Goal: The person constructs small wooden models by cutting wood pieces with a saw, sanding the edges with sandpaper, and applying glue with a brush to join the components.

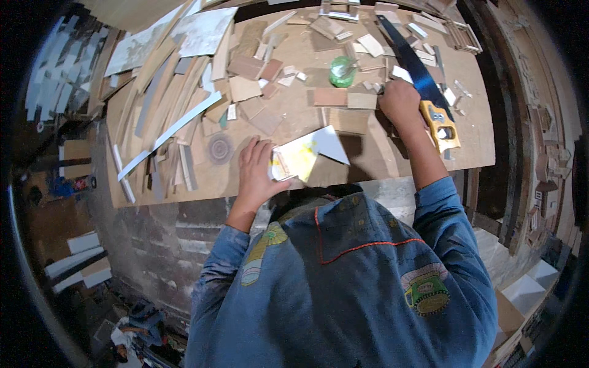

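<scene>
At the near edge of the worktable, my left hand (pixel 254 165) steadies a small angular white piece with yellow patches (pixel 297 159), thumb along its lower edge and fingers at its left side. A pale triangular flap (pixel 332 146) juts from the piece's right end. My right hand (pixel 400 105) is closed at the right, its fingers curled down near the end of a flat wooden block (pixel 363 100); what they grip is hidden. Right beside that wrist lies a handsaw (pixel 423 80) with a yellow handle.
Small wood offcuts (pixel 248 66) lie scattered over the plywood worktable (pixel 392 165). A green glass-like container (pixel 342 72) stands behind the wooden blocks. Long strips (pixel 165 132) crowd the left side, below white-coated boards (pixel 205 30). Small wooden frames (pixel 463 37) sit at the far right.
</scene>
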`<state>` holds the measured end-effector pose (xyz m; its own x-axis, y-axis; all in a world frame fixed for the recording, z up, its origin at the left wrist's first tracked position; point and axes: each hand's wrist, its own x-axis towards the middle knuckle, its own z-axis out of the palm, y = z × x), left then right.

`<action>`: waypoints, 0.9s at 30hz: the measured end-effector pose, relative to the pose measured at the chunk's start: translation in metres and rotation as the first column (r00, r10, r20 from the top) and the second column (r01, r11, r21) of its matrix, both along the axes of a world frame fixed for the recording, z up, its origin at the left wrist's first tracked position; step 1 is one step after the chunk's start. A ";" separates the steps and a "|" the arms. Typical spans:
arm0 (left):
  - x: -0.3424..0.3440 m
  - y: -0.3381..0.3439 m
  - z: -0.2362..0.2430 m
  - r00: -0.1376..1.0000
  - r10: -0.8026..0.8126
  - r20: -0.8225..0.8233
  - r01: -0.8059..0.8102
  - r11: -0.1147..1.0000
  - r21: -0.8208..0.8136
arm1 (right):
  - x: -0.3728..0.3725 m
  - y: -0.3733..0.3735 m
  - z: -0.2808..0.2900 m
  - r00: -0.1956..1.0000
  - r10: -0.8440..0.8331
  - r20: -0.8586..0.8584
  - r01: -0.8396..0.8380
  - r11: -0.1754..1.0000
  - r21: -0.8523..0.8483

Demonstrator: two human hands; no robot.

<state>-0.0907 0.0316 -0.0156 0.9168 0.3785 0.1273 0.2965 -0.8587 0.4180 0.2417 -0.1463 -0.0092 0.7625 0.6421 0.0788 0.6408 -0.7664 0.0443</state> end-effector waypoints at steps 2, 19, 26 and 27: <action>0.000 -0.002 0.001 1.000 -0.004 -0.003 0.004 1.000 0.003 | 0.002 0.004 -0.003 1.000 0.022 0.009 -0.022 0.999 -0.036; -0.001 -0.003 -0.003 1.000 0.010 -0.010 -0.010 1.000 0.011 | 0.008 0.003 -0.004 0.939 -0.057 -0.339 0.120 0.979 0.166; -0.001 -0.002 -0.003 1.000 -0.008 -0.009 0.008 1.000 0.017 | 0.027 -0.019 0.006 0.938 -0.195 -0.286 0.261 0.942 0.213; -0.001 -0.002 -0.004 1.000 -0.009 -0.008 0.009 1.000 0.016 | 0.029 -0.018 0.000 0.942 -0.194 -0.273 0.251 0.949 0.190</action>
<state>-0.0916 0.0293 -0.0198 0.9212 0.3680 0.1259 0.2920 -0.8681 0.4013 0.2712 -0.1645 -0.0095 0.8970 0.4419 -0.0116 0.4214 -0.8628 -0.2791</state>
